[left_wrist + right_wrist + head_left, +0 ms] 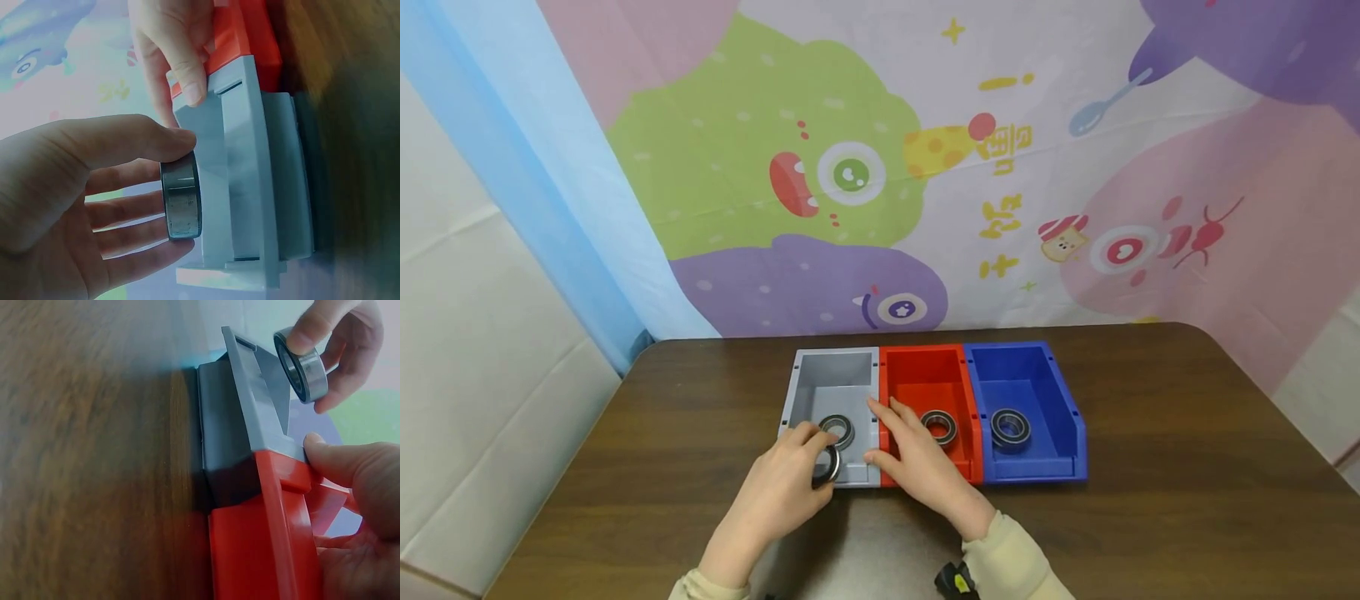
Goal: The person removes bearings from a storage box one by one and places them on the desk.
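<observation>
A: A person's left hand (784, 477) pinches a ball bearing (182, 200) by its outer rim, thumb opposite fingertips, above the front of a gray bin (838, 368) on a dark wooden tabletop (1157, 442).

B: And the right hand (919, 463)?

A: Thumb and fingers parted, it rests at the wall where the gray bin meets a red bin (922, 363); a blue bin (1079, 446) completes the row.

B: What lies inside?

A: A second bearing (850, 432) in gray, a third bearing (952, 428) in red, a fourth bearing (1026, 429) in blue.

B: How is the left hand's work best done?

A: Any lowering there likely calls for a firm rim pinch, clearance over the front lip and a bare patch of floor beside the second bearing. Tipping it flat before a gentle release should curb rolling, while light right-hand pressure should steady the bins.
</observation>
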Tool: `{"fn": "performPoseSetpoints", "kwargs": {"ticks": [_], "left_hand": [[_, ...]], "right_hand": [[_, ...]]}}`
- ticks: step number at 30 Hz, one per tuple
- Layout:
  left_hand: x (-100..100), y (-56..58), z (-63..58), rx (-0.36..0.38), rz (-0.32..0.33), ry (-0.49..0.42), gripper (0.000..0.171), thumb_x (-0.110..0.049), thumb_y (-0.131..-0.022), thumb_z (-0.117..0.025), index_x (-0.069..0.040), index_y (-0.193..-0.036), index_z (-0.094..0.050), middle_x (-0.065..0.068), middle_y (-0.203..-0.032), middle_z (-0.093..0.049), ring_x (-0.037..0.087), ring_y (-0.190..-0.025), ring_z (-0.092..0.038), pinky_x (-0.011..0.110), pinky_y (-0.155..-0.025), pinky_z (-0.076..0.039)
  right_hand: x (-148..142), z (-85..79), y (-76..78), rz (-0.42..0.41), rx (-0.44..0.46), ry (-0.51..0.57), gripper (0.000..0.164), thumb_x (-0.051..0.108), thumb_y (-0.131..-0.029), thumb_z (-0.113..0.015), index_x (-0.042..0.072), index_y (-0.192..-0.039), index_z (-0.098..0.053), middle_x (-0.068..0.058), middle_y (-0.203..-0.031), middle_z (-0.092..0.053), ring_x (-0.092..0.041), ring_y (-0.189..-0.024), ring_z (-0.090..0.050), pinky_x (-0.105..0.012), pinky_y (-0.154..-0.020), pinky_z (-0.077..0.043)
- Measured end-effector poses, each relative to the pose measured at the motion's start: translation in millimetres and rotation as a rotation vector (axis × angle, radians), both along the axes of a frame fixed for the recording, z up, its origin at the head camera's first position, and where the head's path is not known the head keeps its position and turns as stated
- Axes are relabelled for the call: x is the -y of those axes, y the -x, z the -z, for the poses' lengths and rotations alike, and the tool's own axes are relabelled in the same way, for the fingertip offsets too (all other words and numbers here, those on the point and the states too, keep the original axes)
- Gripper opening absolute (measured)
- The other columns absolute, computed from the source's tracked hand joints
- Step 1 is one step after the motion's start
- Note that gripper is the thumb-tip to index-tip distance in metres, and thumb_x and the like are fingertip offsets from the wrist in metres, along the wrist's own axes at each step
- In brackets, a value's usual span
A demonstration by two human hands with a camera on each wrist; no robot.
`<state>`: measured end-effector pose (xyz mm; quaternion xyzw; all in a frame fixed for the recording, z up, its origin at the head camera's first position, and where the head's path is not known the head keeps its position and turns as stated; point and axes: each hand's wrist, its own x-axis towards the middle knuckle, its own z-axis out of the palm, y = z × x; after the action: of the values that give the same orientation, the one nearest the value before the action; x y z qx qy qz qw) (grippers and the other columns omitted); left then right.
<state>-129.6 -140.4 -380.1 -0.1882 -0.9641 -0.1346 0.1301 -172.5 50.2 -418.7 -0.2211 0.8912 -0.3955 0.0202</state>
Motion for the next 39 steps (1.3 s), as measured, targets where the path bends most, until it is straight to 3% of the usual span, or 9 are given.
{"fn": "performPoseSetpoints", "kwargs": {"ticks": [16, 25, 30, 35, 39], "left_hand": [[10, -13.1, 0.8, 0.087, -0.001, 0.011, 0.044, -0.019, -0.059, -0.082, -0.010, -0.098, -0.065, -0.003, -0.090, -0.056, 0.011, -0.081, -0.054, 0.030, -0.064, -0.049], [21, -13.2, 1.7, 0.200, 0.060, 0.008, 0.043, -0.019, -0.055, -0.084, -0.010, -0.092, -0.064, -0.005, -0.086, -0.054, 0.014, -0.077, -0.056, 0.033, -0.066, -0.048], [28, -15.2, 1.6, 0.273, 0.063, 0.009, 0.044, -0.017, -0.052, -0.084, -0.008, -0.090, -0.063, -0.003, -0.085, -0.054, 0.016, -0.075, -0.057, 0.034, -0.065, -0.048], [30, -17.5, 0.7, 0.301, 0.060, 0.016, 0.042, -0.017, -0.052, -0.083, -0.009, -0.087, -0.062, -0.003, -0.083, -0.053, 0.015, -0.072, -0.055, 0.033, -0.063, -0.047], [31, -18.6, 1.8, 0.298, 0.094, 0.037, 0.040, -0.014, -0.052, -0.082, -0.009, -0.085, -0.060, -0.003, -0.082, -0.053, 0.016, -0.073, -0.055, 0.033, -0.062, -0.047]], "right_hand": [[0, 3.3, 1.6, 0.002, 0.010, -0.001, 0.069, 0.032, -0.084, -0.063, 0.024, -0.143, -0.029, -0.021, -0.143, -0.029, -0.039, -0.124, -0.039, -0.056, -0.095, -0.037], [0, 2.6, 2.1, 0.007, 0.023, 0.004, 0.070, 0.030, -0.084, -0.064, 0.026, -0.144, -0.027, -0.020, -0.145, -0.027, -0.038, -0.125, -0.038, -0.056, -0.097, -0.036], [0, 2.3, 2.6, 0.000, 0.025, -0.001, 0.070, 0.030, -0.084, -0.063, 0.028, -0.144, -0.026, -0.020, -0.144, -0.027, -0.038, -0.125, -0.038, -0.056, -0.096, -0.036], [0, 2.9, 2.7, -0.005, 0.029, -0.003, 0.070, 0.032, -0.085, -0.063, 0.026, -0.144, -0.027, -0.020, -0.144, -0.027, -0.038, -0.126, -0.038, -0.055, -0.097, -0.036], [0, 2.4, 2.1, -0.006, 0.037, 0.003, 0.069, 0.032, -0.085, -0.063, 0.027, -0.144, -0.026, -0.020, -0.145, -0.026, -0.038, -0.126, -0.037, -0.055, -0.097, -0.036]]}}
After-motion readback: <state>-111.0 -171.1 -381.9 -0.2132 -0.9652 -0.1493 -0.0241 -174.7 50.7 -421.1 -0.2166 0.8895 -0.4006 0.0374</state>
